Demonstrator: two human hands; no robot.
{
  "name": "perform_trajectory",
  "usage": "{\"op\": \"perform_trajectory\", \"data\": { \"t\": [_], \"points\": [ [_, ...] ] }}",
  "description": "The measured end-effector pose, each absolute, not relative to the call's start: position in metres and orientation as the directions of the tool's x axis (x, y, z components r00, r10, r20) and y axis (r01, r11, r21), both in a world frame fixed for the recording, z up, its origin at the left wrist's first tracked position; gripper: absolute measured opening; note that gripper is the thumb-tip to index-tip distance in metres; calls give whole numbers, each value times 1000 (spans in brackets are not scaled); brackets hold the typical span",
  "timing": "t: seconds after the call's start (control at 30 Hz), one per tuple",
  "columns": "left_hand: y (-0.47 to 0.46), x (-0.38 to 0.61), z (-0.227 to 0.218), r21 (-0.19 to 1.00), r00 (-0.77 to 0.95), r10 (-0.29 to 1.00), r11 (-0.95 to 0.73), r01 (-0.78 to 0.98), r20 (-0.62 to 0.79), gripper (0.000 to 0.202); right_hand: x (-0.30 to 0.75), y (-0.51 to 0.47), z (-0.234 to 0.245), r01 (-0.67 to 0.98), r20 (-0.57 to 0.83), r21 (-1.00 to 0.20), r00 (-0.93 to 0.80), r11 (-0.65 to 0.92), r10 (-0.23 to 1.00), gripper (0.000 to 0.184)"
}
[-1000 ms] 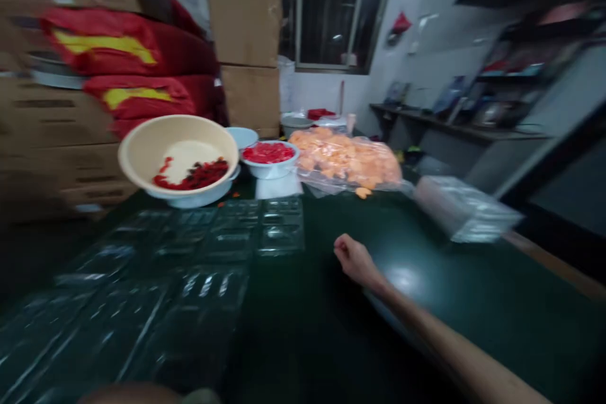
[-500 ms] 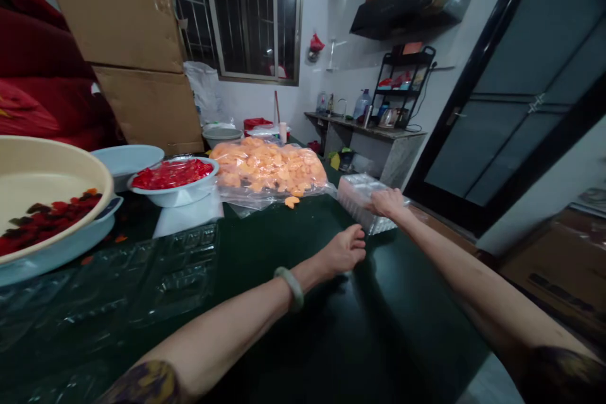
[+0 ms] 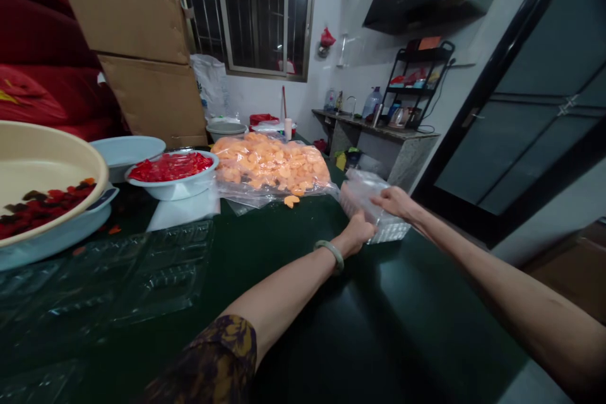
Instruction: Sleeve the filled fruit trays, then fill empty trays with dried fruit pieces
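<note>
right of centre, left fingers: curled shut on the near left corner of the stack of clear trays (image 3: 357,192), gripping it.
right fingers: stretched over the top of the stack and touching it; whether they clamp it cannot be told.
left hand (image 3: 358,230): at the lower left edge of the stack, knuckles up, a green bangle (image 3: 330,254) on the wrist, a patterned sleeve (image 3: 208,360) at bottom centre.
right hand (image 3: 395,202): on the upper right of the stack, its bare forearm running to the lower right corner of the frame.
stack location: on the dark green table (image 3: 379,328), just right of centre, near the table's right edge.
left of the stack: bag of orange pieces (image 3: 272,164), just beside it; one loose orange piece (image 3: 291,201) at the front of the bag.
further left: white bowl of red pieces (image 3: 173,173), a pale blue bowl (image 3: 125,153) behind it.
left edge: cream basin (image 3: 38,158) with red and dark pieces inside.
lower left: flat clear blister sheets (image 3: 156,265) lying on the table.
upper left: cardboard boxes (image 3: 127,6).
top centre: barred window (image 3: 265,6), dark outside.
upper right: wire rack (image 3: 416,85) with bottles near it; dark glazed door (image 3: 530,113).
</note>
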State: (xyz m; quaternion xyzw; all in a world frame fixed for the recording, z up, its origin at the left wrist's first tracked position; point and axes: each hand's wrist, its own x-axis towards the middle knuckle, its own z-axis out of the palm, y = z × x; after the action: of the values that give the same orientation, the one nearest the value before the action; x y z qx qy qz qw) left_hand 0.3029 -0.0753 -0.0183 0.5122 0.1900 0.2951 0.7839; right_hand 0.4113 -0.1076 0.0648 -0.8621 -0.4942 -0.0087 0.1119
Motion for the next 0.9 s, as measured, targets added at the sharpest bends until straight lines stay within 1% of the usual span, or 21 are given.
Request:
{"op": "perform_trajectory", "data": {
  "t": [0.13, 0.2, 0.27, 0.33, 0.37, 0.4, 0.43, 0.47, 0.5, 0.53, 0.57, 0.6, 0.63, 0.67, 0.7, 0.73, 0.77, 0.8, 0.83, 0.87, 0.9],
  "points": [
    [-75, 291, 7, 882, 724, 686, 386, -272, -77, 37, 393, -122, 102, 851, 243, -183, 524, -492, 817, 39],
    [-73, 276, 23, 850, 682, 724, 421, -317, -104, 38, 368, -130, 109, 870, 326, -133, 491, -475, 808, 38],
    [-72, 252, 37, 811, 617, 781, 424, -404, -101, 43, 329, -138, 104, 928, 422, 6, 335, -372, 842, 33],
    [-72, 216, 46, 773, 530, 844, 391, -500, -85, 41, 281, -149, 91, 969, 473, 186, 55, -161, 879, 28],
    [-73, 193, 48, 758, 485, 870, 372, -536, -84, 38, 256, -156, 83, 970, 481, 238, -69, -54, 874, 26],
    [-76, 167, 48, 747, 445, 891, 357, -561, -91, 34, 233, -166, 77, 969, 491, 245, -165, 47, 855, 25],
    [-81, 139, 46, 739, 414, 904, 350, -575, -105, 31, 211, -176, 71, 965, 514, 213, -246, 156, 822, 24],
    [-87, 109, 44, 730, 400, 908, 355, -584, -122, 29, 193, -187, 67, 953, 565, 153, -301, 261, 768, 23],
    [-95, 79, 41, 716, 400, 907, 367, -594, -134, 28, 179, -198, 64, 934, 640, 73, -313, 350, 701, 23],
    [-105, 49, 38, 700, 405, 904, 378, -605, -138, 29, 168, -209, 62, 918, 731, -25, -253, 395, 634, 27],
    [-117, 20, 35, 685, 414, 900, 389, -616, -139, 31, 159, -217, 60, 914, 800, -152, -110, 377, 590, 34],
    [-130, -6, 32, 672, 429, 893, 402, -622, -138, 34, 151, -224, 58, 891, 800, -321, 73, 322, 596, 42],
    [-143, -29, 29, 663, 443, 886, 415, -623, -138, 36, 144, -230, 55, 824, 722, -504, 237, 260, 650, 47],
    [-155, -49, 27, 660, 453, 880, 424, -621, -139, 38, 137, -233, 52, 711, 566, -676, 330, 196, 755, 50],
    [-167, -66, 25, 663, 462, 875, 430, -613, -141, 41, 129, -235, 50, 565, 363, -815, 326, 128, 873, 50],
    [-178, -79, 23, 669, 469, 871, 436, -602, -146, 43, 119, -236, 49, 415, 169, -908, 237, 57, 957, 48],
    [-187, -89, 21, 679, 457, 878, 425, -598, -146, 45, 109, -236, 49, 285, 25, -958, 112, -9, 993, 45],
    [-194, -96, 20, 699, 411, 902, 381, -606, -135, 47, 97, -236, 50, 190, -57, -980, 5, -57, 998, 41],
    [-199, -102, 20, 725, 329, 938, 300, -619, -108, 50, 85, -235, 53, 138, -91, -987, -66, -81, 994, 37],
    [-204, -107, 20, 751, 227, 972, 194, -632, -61, 53, 71, -234, 57, 124, -85, -990, -103, -72, 991, 34],
    [-207, -111, 20, 765, 127, 992, 84, -639, -3, 58, 58, -233, 62, 150, -53, -988, -125, -34, 991, 32]
  ]
}}
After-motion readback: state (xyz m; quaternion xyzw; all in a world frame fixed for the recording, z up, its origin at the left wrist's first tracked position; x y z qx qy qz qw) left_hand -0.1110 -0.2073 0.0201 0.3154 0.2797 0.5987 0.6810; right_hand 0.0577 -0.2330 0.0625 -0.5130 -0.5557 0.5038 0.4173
